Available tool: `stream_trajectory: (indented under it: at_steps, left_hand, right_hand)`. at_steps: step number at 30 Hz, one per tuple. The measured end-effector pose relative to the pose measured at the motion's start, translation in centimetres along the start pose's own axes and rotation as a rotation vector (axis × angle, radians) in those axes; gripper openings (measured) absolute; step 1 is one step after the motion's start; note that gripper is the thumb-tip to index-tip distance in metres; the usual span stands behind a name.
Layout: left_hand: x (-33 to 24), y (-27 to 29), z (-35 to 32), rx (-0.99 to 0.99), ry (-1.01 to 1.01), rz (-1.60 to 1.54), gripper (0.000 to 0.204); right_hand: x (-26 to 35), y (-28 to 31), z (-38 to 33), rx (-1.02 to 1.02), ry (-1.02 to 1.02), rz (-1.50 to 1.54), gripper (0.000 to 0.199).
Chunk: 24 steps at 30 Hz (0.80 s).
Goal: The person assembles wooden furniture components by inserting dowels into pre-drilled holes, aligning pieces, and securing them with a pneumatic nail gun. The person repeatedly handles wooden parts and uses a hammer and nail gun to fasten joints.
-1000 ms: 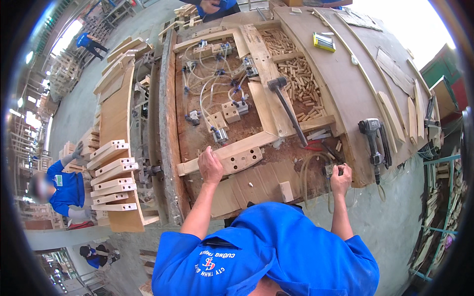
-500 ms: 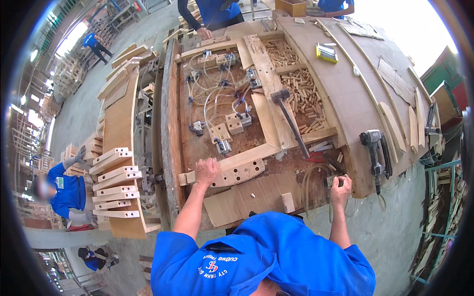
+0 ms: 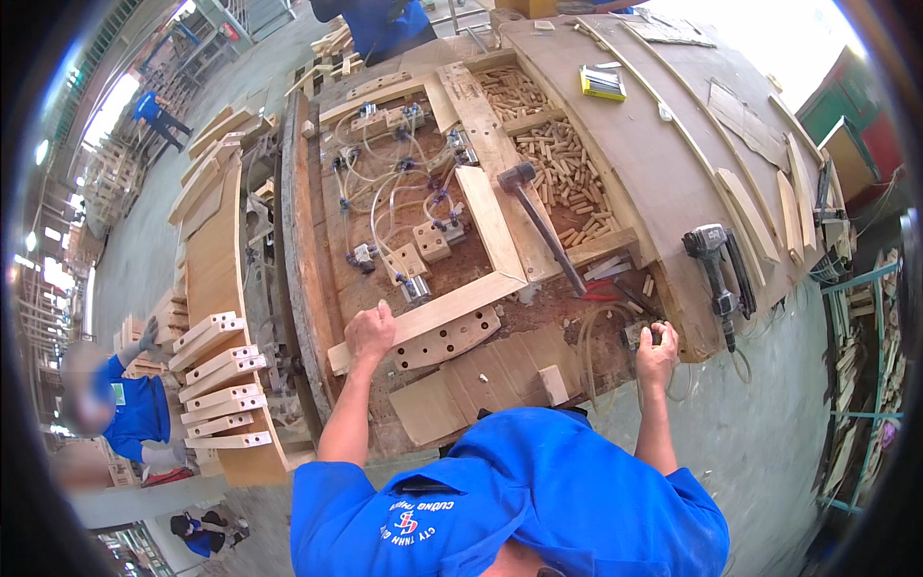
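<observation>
My left hand (image 3: 370, 334) is closed around the near rail of a light wooden frame (image 3: 437, 314), close to its left end. A side rail (image 3: 492, 226) joins it at the right corner. Inside the frame lie small air cylinders (image 3: 413, 288) on wooden blocks, linked by clear hoses (image 3: 392, 216). Against the near rail's front edge sits a curved wooden block with dark holes (image 3: 447, 339). At the bench's right front, my right hand (image 3: 657, 354) is closed on a small dark air valve (image 3: 635, 335) with hoses beside it; its fingers partly hide it.
A mallet (image 3: 548, 226) lies across the long beam beside bins of wooden dowels (image 3: 558, 159). Farther right are a nail gun (image 3: 714, 274) and wood strips (image 3: 745, 212). Cardboard (image 3: 486, 380) covers the near bench. Drilled pieces (image 3: 221, 399) line a left rack, where a co-worker (image 3: 135, 404) stands.
The view has shifted. The near rail's left end has come away from the small block beside it, and my left fingers have curled around the rail. My right hand stays at the valve.
</observation>
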<state>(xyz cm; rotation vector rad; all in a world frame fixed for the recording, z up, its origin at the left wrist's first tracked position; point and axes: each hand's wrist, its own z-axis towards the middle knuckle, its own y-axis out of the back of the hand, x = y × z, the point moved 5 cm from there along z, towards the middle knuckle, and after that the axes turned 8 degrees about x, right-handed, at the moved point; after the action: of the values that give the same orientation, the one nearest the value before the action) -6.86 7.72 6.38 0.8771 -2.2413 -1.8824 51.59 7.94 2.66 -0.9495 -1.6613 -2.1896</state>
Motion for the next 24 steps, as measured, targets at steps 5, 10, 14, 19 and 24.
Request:
stream_trajectory:
  at_steps: [5,10,14,19,24]
  left_hand:
    - [-0.1,1.9,-2.2,-0.058,0.065,-0.206,0.063]
    - [-4.0,0.6,-1.0,-0.011,0.015,-0.589,0.061]
    - [-14.1,-0.5,0.5,0.273,-0.117,-1.115,0.05]
    - [-27.1,3.0,0.2,0.248,-0.828,-1.022,0.044]
    - [-35.2,5.0,1.3,0.73,-0.673,-1.361,0.049]
  right_hand:
    - [5.2,1.0,-1.2,0.0,0.059,0.215,0.024]
    - [14.4,-4.0,-2.9,0.547,0.105,0.546,0.03]
    - [21.1,-8.3,-5.5,1.012,0.289,0.763,0.064]
    - [25.1,-8.7,-1.6,1.035,0.356,1.165,0.074]
    - [26.4,-2.2,5.8,0.767,0.61,1.104,0.058]
